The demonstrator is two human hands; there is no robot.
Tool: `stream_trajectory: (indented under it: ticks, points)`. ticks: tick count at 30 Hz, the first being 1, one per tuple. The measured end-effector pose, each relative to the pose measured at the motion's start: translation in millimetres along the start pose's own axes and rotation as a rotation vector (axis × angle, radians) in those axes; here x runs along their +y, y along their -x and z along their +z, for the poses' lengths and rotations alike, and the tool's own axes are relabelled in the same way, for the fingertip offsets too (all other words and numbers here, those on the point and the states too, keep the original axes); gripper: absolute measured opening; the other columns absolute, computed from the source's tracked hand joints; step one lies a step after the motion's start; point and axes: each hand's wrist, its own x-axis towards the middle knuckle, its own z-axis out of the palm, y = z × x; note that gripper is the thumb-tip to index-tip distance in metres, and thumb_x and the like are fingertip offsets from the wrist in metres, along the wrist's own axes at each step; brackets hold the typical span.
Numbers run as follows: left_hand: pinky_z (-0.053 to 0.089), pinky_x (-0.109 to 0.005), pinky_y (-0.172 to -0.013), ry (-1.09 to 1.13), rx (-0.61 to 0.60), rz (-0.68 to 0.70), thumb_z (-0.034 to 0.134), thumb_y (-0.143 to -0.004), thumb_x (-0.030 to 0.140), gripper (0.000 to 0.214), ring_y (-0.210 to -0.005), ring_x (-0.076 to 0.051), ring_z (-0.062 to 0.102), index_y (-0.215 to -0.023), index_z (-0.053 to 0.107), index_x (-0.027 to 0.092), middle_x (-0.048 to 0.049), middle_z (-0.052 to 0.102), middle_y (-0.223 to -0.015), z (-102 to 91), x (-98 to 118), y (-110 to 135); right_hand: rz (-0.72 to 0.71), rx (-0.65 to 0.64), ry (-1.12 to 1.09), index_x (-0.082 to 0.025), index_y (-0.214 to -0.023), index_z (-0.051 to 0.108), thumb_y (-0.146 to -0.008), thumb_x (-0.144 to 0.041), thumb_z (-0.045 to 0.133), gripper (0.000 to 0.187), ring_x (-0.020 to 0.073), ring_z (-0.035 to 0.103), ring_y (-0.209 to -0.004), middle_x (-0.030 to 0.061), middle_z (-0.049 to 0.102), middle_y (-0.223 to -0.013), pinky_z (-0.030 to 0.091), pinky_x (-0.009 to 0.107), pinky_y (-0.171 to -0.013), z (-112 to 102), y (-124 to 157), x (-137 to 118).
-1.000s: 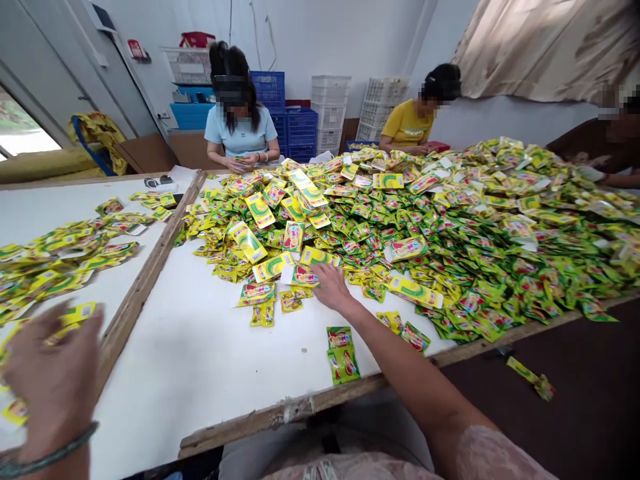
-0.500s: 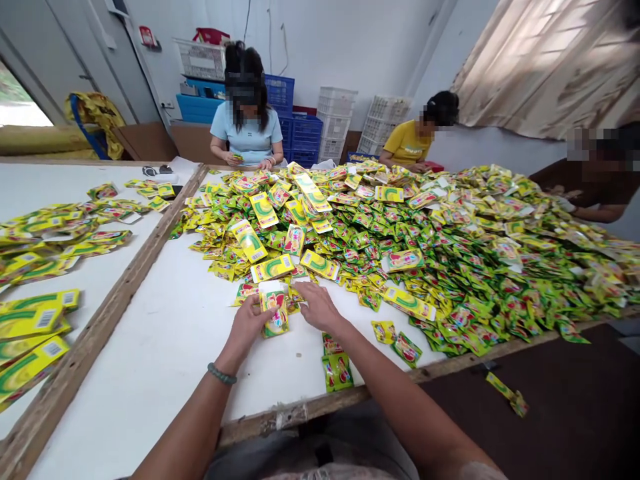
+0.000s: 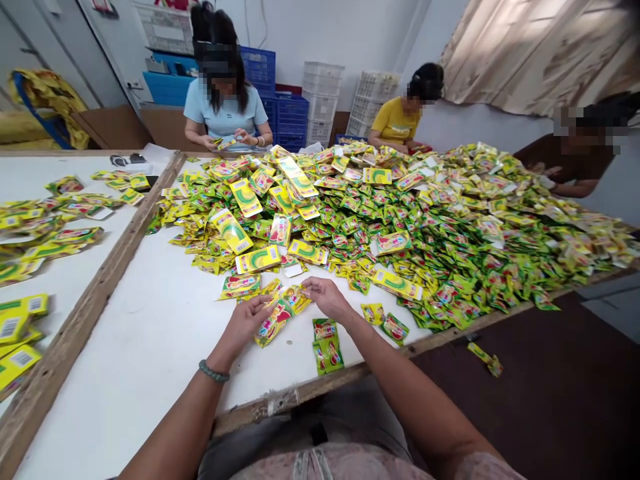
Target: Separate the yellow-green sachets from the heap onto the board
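My left hand point(image 3: 249, 322) pinches the lower end of a yellow-green sachet strip point(image 3: 278, 315) just above the white table point(image 3: 165, 347). My right hand point(image 3: 325, 297) pinches the strip's upper end, fingers closed. A green bead bracelet point(image 3: 213, 371) is on my left wrist. Right behind my hands begins a huge heap of yellow and green sachets point(image 3: 400, 220). Two loose green sachets point(image 3: 326, 345) lie near the front edge beside my right forearm.
A wooden strip point(image 3: 90, 307) divides this table from the left one, where more sachets point(image 3: 45, 227) and stacked yellow packs point(image 3: 17, 330) lie. Three people sit at the far side and right. Crates point(image 3: 320, 100) stand at the wall. One sachet point(image 3: 484, 358) is on the floor.
My left hand came in from the far left to the sachet in front of me. Both hands now hold it, tilted and stretched between them. The view has shifted slightly.
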Motion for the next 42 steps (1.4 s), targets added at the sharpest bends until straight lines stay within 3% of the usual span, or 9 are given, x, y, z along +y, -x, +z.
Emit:
stream_trajectory:
  ticks: [9,17,23,26,31,34,37,40,42]
  points:
    - [0.046,-0.022,-0.057,0.086,-0.041,-0.051,0.081,-0.054,0.034,0.046,-0.061,-0.013,0.062,-0.092,0.066,0.013,-0.0032,0.072,-0.077,8.2,2,3,-0.207,0.106,0.246,-0.018,-0.082,0.066,-0.078,-0.022,0.052,0.015,0.0135,0.057,-0.069,0.0007,0.063,-0.072,0.041,0.024,-0.067,-2,14,-11]
    - [0.048,-0.022,-0.057,0.14,-0.059,-0.087,0.082,-0.053,0.033,0.046,-0.061,-0.013,0.063,-0.091,0.067,0.012,-0.0042,0.072,-0.078,12.7,-2,3,-0.077,0.009,0.115,-0.015,-0.08,0.065,-0.073,-0.021,0.057,0.013,0.011,0.053,-0.063,-0.0002,0.061,-0.07,0.039,0.022,-0.06,-10,26,-4]
    - [0.052,-0.023,-0.061,0.107,-0.096,-0.109,0.081,-0.056,0.025,0.049,-0.064,-0.014,0.066,-0.098,0.06,0.015,-0.002,0.072,-0.08,20.5,-3,4,-0.109,0.096,0.283,-0.017,-0.083,0.065,-0.077,-0.024,0.058,0.011,0.0108,0.053,-0.066,0.0001,0.062,-0.073,0.039,0.021,-0.063,-4,34,-15]
    - [0.053,-0.024,-0.06,0.162,-0.09,-0.143,0.08,-0.056,0.022,0.053,-0.065,-0.014,0.066,-0.103,0.057,0.016,-0.0017,0.072,-0.081,20.3,-3,5,0.023,0.158,0.494,-0.017,-0.088,0.063,-0.075,-0.034,0.063,0.022,0.0129,0.053,-0.071,0.0024,0.061,-0.079,0.039,0.023,-0.065,-17,48,-10]
    - [0.054,-0.024,-0.056,0.224,-0.1,-0.175,0.078,-0.058,0.016,0.056,-0.063,-0.015,0.066,-0.109,0.056,0.018,-0.0018,0.072,-0.085,23.8,-1,4,0.184,0.006,0.811,-0.016,-0.08,0.06,-0.064,-0.033,0.072,0.027,0.0196,0.05,-0.085,0.0075,0.057,-0.089,0.036,0.027,-0.07,-29,74,5]
    - [0.054,-0.025,-0.057,0.224,-0.109,-0.18,0.077,-0.059,0.016,0.056,-0.063,-0.015,0.066,-0.11,0.054,0.017,-0.0034,0.072,-0.088,25.8,-1,4,0.184,0.085,0.702,-0.017,-0.079,0.057,-0.07,-0.028,0.065,0.017,0.0153,0.048,-0.073,0.0022,0.054,-0.076,0.033,0.024,-0.063,-27,73,5]
    - [0.055,-0.03,-0.057,0.188,-0.114,-0.197,0.078,-0.059,0.021,0.058,-0.061,-0.017,0.066,-0.111,0.053,0.017,-0.0047,0.072,-0.088,24.6,-2,4,0.102,0.22,0.4,-0.018,-0.085,0.054,-0.075,-0.033,0.057,0.018,0.0115,0.041,-0.058,-0.0048,0.045,-0.061,0.03,0.022,-0.055,-26,59,-1]
    - [0.054,-0.029,-0.064,0.155,-0.112,-0.161,0.079,-0.057,0.021,0.057,-0.066,-0.017,0.067,-0.109,0.056,0.015,-0.0053,0.072,-0.088,22.5,-1,6,-0.05,0.203,0.137,-0.018,-0.09,0.055,-0.077,-0.035,0.054,0.022,0.01,0.04,-0.056,-0.0057,0.044,-0.061,0.03,0.021,-0.054,-20,43,-7]
    - [0.053,-0.028,-0.068,0.159,-0.13,-0.132,0.079,-0.058,0.023,0.056,-0.068,-0.016,0.067,-0.109,0.057,0.015,-0.0047,0.072,-0.087,21.1,-1,6,-0.075,0.156,0.149,-0.018,-0.086,0.058,-0.075,-0.034,0.057,0.019,0.0095,0.039,-0.055,-0.0057,0.044,-0.06,0.029,0.021,-0.053,-13,34,-9]
